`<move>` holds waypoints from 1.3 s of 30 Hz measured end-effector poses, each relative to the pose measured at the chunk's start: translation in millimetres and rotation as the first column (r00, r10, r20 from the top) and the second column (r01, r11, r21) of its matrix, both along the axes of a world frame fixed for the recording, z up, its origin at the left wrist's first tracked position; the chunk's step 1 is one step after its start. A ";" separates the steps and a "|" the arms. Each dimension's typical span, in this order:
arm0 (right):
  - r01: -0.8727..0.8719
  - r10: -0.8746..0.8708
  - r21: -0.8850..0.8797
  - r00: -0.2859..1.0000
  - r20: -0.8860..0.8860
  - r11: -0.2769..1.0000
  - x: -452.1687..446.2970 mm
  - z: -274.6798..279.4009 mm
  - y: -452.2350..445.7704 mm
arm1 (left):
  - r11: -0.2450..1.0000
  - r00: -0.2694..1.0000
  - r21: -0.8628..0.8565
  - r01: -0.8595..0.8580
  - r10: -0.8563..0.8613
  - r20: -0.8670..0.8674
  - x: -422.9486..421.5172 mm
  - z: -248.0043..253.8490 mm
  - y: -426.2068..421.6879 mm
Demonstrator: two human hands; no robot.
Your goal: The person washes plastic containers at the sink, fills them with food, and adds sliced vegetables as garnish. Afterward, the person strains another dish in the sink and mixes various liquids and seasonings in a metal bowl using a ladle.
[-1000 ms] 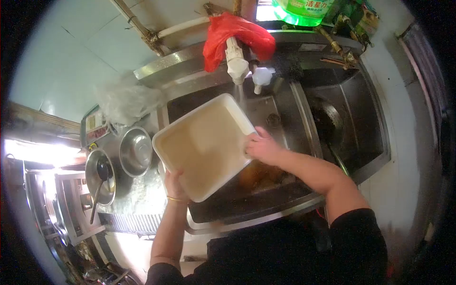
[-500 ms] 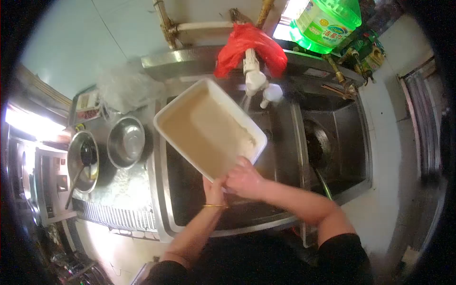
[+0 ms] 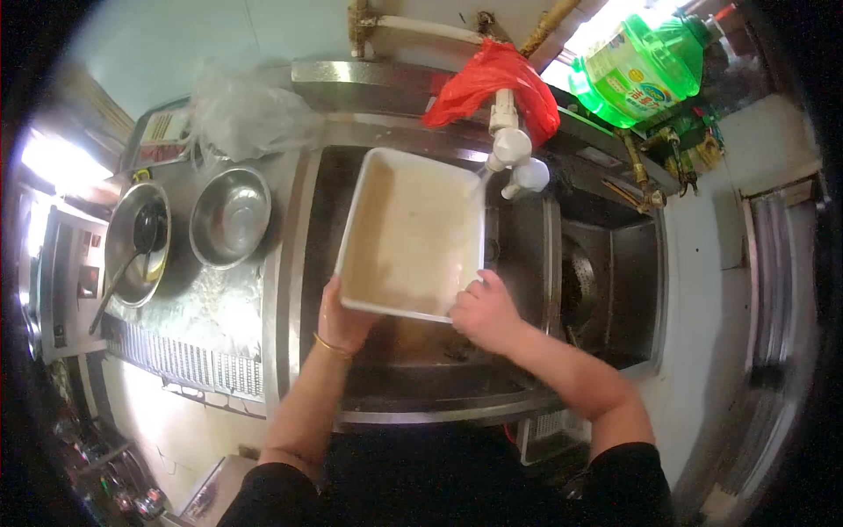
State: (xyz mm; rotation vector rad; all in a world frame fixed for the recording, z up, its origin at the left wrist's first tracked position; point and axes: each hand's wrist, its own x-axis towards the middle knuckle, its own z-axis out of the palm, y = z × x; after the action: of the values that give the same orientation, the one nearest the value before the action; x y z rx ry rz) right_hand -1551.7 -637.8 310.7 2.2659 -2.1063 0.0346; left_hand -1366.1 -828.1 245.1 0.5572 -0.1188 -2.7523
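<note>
Two metal bowls at far left on the counter (image 3: 206, 303): outer bowl (image 3: 119, 235) has a dark ladle (image 3: 147, 230) in it, handle sticking out toward the near side; second bowl (image 3: 233, 220) just beside it, to the right. Clear plastic bag (image 3: 255, 119) behind them, near the wall. Left hand (image 3: 349, 318), gold bracelet (image 3: 334, 346) at wrist, grasps near-left corner of white tray (image 3: 413, 237), fingers mostly hidden underneath. Tray is rectangular, held up over the large sink basin (image 3: 395, 373), open face up toward the camera, beige inside. Long axis runs near to far, away from the person, far end leaning slightly right; short sides face the person and the back wall. Right hand (image 3: 486, 312) clenched on near-right corner, knuckles up. White tap (image 3: 509, 145) by tray's far-right corner, red bag (image 3: 496, 88) draped over its pipe, second white tap (image 3: 529, 176) just to the right. Right basin (image 3: 637, 272) holds a dark round pan (image 3: 576, 279), partly hidden. Green bottle (image 3: 641, 70) behind, top right, tilted in view.
</note>
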 end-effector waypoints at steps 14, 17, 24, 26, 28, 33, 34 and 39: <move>0.032 0.108 0.504 0.963 -0.247 0.863 -67.5 25.4 2.4 | 0.901 0.931 -0.303 0.310 -0.222 0.291 27.1 -48.4 18.5; 0.093 -0.042 0.296 0.984 -0.176 0.951 -53.9 31.3 9.1 | 0.993 0.984 -0.040 0.116 -0.109 0.144 12.7 -39.9 4.5; 0.237 -0.168 -0.237 0.946 0.278 0.942 53.9 -21.4 -11.8 | 0.856 0.834 -0.515 -0.048 0.317 0.450 -53.1 -5.0 101.9; 0.080 -0.072 -0.031 0.974 0.213 0.996 47.0 -21.9 -2.9 | 0.865 0.864 -0.501 0.006 0.248 0.438 -39.1 -15.2 88.4; 0.045 -0.059 0.149 0.994 0.092 0.988 20.4 -30.1 11.6 | 0.881 0.896 -0.468 0.068 0.153 0.417 -18.9 -20.7 75.8; 0.084 -0.175 0.595 0.980 0.098 0.799 -41.1 -14.1 25.1 | 0.903 0.943 -0.403 0.151 -0.009 0.333 -8.8 -23.6 37.2; 0.144 -0.328 0.699 0.935 0.135 0.701 -37.3 8.7 8.8 | 0.904 0.942 -0.381 0.197 -0.067 0.330 -7.8 -27.7 36.1; 0.249 -0.265 0.106 0.946 0.189 0.963 -1.3 -6.6 -33.0 | 0.954 0.963 -0.255 0.159 -0.093 0.252 -19.7 -28.8 43.1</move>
State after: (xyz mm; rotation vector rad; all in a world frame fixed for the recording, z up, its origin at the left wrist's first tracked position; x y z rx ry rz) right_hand -1553.0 -670.8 304.2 2.0858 -2.5360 0.1794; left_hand -1385.8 -785.0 216.3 0.8226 -0.6012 -2.7127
